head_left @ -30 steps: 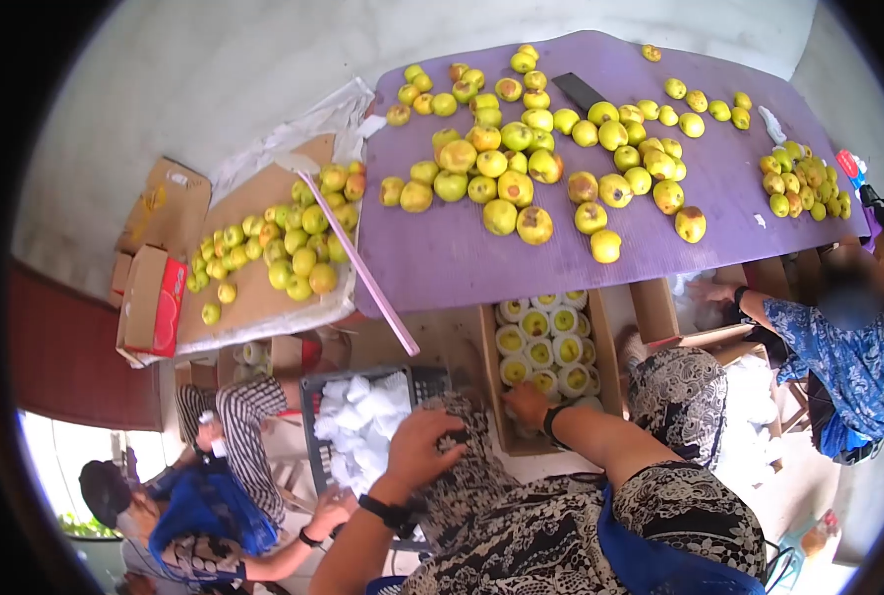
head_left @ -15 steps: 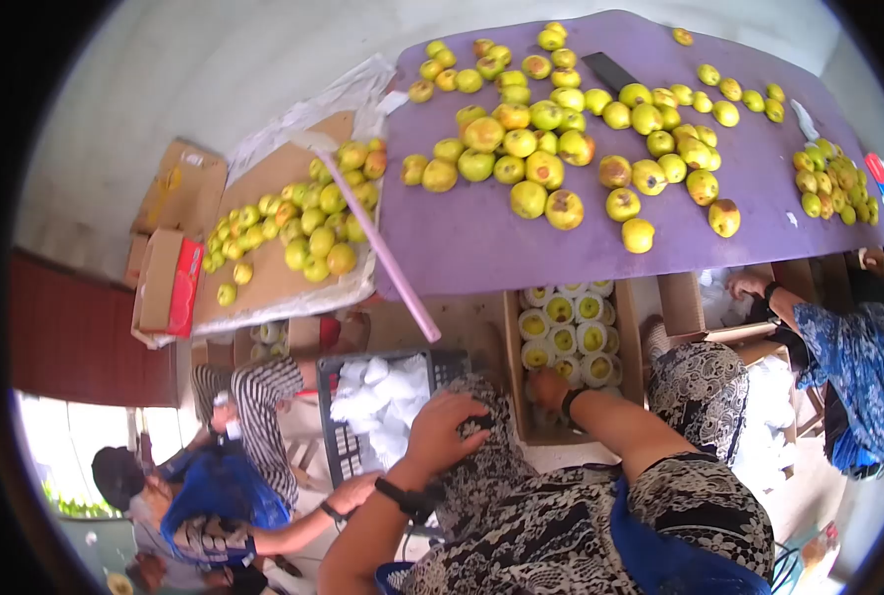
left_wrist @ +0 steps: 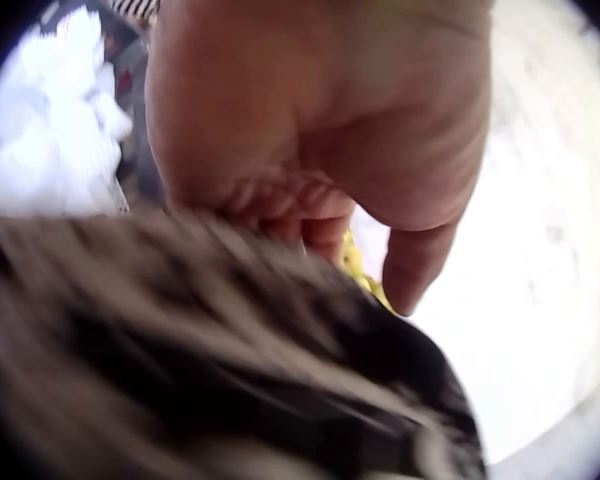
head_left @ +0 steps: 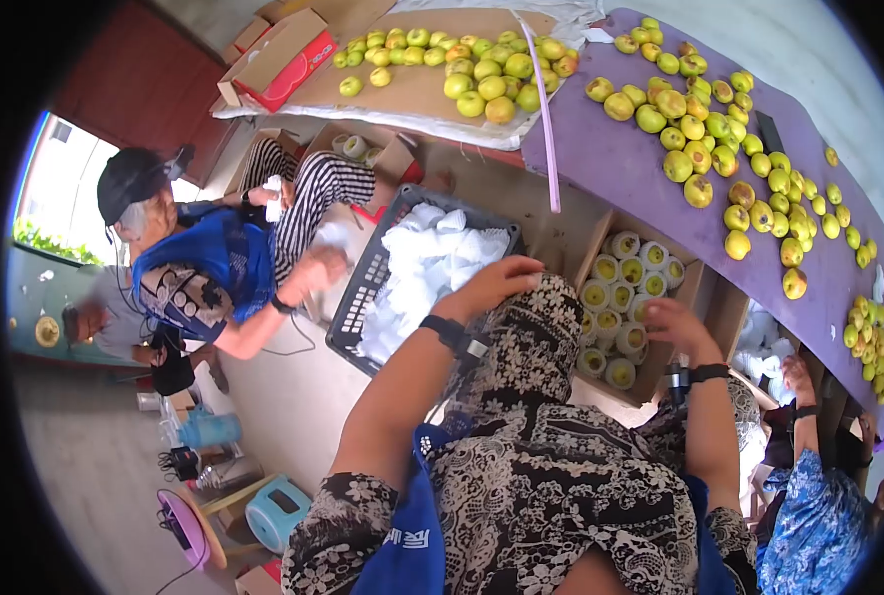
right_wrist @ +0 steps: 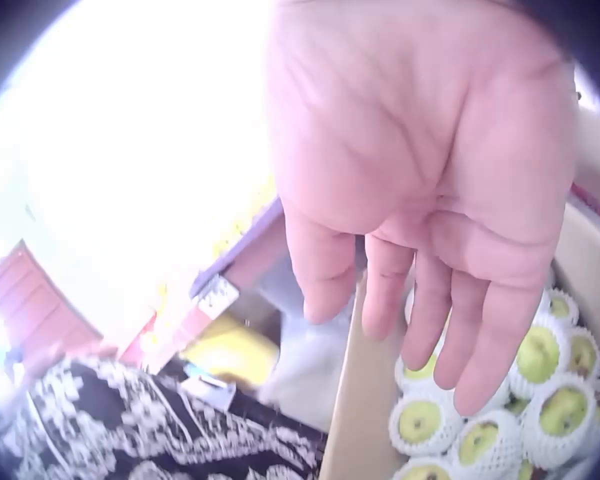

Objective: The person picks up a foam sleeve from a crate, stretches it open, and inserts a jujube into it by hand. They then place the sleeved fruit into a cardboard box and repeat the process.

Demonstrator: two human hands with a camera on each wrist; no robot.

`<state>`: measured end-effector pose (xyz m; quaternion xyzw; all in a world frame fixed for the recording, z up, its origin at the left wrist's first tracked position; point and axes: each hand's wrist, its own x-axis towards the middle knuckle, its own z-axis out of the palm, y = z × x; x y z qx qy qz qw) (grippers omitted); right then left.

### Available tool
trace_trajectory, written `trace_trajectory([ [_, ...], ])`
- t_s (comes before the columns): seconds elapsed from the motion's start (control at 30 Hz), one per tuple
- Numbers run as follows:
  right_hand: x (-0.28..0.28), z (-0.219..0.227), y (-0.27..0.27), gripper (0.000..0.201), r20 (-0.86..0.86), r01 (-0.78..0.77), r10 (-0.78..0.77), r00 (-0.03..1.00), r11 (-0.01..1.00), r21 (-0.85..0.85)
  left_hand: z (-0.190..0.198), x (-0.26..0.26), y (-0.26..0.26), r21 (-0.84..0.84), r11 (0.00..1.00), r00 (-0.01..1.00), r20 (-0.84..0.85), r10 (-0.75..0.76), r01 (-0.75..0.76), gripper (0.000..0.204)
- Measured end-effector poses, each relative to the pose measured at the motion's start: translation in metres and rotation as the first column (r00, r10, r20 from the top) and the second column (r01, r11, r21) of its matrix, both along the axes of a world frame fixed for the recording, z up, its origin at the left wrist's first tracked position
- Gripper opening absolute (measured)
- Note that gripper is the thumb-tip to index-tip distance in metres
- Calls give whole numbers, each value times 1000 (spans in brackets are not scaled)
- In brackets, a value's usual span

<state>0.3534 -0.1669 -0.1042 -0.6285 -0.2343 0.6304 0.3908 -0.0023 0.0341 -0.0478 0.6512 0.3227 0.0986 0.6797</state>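
Observation:
My left hand (head_left: 496,285) rests on the knee of the patterned trousers (head_left: 531,342), fingers relaxed and holding nothing; in the left wrist view the patterned cloth (left_wrist: 210,350) hides part of its fingers. Over the right side of a cardboard box (head_left: 680,372) hovers my right hand (head_left: 680,327). In the right wrist view its palm (right_wrist: 420,130) shows bare, with the fingers extended and nothing in them. Rows of yellow-green apples (head_left: 621,297) in white foam nets fill the box below that hand.
Left of my knee stands a dark crate (head_left: 357,307) of white foam nets (head_left: 432,253). The purple table (head_left: 650,183) carries many loose apples (head_left: 700,124). A pink strip (head_left: 546,119) hangs past its corner. Another person (head_left: 204,248) sits at left; a blue-sleeved person (head_left: 819,526) works at right.
The head view has swung left, bringing in more of the seated person. My right hand has lifted from among the netted apples to above the box's right side. My left hand stays on the knee.

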Motion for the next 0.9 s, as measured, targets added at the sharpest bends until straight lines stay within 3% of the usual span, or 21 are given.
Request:
trace_trajectory([
  [0.03, 9, 14, -10, 45, 1, -6, 6, 1000, 1000, -6, -4, -22, 3, -81, 992, 995, -22, 92, -94, 46],
  [0.07, 19, 26, -19, 45, -35, 92, -91, 995, 995, 35, -10, -48, 6, -161, 969, 982, -53, 181, -188, 46],
  [0.1, 26, 32, -28, 46, -74, 189, -184, 980, 979, 70, -22, -77, 6, -159, 949, 959, -115, 257, -273, 44],
  [0.13, 33, 32, -37, 46, -73, 179, -174, 982, 981, 68, -39, -106, 7, -148, 921, 927, -173, 334, -359, 41],
  [0.17, 41, 31, -45, 47, -136, 256, -242, 961, 961, 101, -56, -134, 7, -30, 922, 877, -321, 358, -387, 40],
  [0.2, 45, 31, -52, 49, -202, 333, -304, 931, 934, 131, -78, -165, 5, 93, 915, 800, -456, 390, -392, 39],
  [0.23, 45, 30, -57, 47, -203, 349, -318, 926, 926, 142, -128, -209, 7, 369, 924, 773, -558, 303, -96, 41],
  [0.27, 47, 24, -61, 47, -203, 342, -311, 929, 928, 145, -164, -239, 2, 556, 796, 701, -666, 254, 240, 43],
  [0.33, 47, 3, -66, 45, -245, 409, -380, 892, 909, 81, -142, -245, -37, 353, 934, 632, -712, 307, -56, 49],
  [0.4, 36, -6, -66, 44, -246, 409, -384, 890, 911, 58, -153, -246, -57, 393, 912, 632, -679, 374, -118, 51],
  [0.53, 6, -5, -58, 40, -233, 363, -347, 909, 931, 30, -166, -228, -65, 353, 895, 743, -514, 429, -272, 45],
  [0.6, -4, 2, -55, 40, -220, 344, -328, 919, 938, 38, -169, -214, -60, 371, 928, 844, -491, 216, -22, 34],
  [0.63, -8, 6, -55, 39, -211, 323, -308, 928, 946, 40, -173, -208, -66, 490, 872, 831, -483, 277, -6, 26],
  [0.77, -11, 16, -55, 39, -203, 326, -307, 930, 943, 66, -179, -207, -60, 509, 860, 781, -524, 339, -32, 26],
  [0.83, -8, 15, -58, 39, -193, 350, -329, 924, 933, 82, -169, -211, -50, 520, 828, 756, -449, 476, -212, 26],
  [0.87, -6, 14, -59, 39, -194, 351, -330, 924, 932, 86, -163, -214, -46, 522, 826, 757, -447, 476, -211, 26],
  [0.9, -5, 14, -60, 38, -199, 369, -347, 916, 925, 85, -158, -219, -42, 443, 820, 770, -353, 531, -363, 21],
])
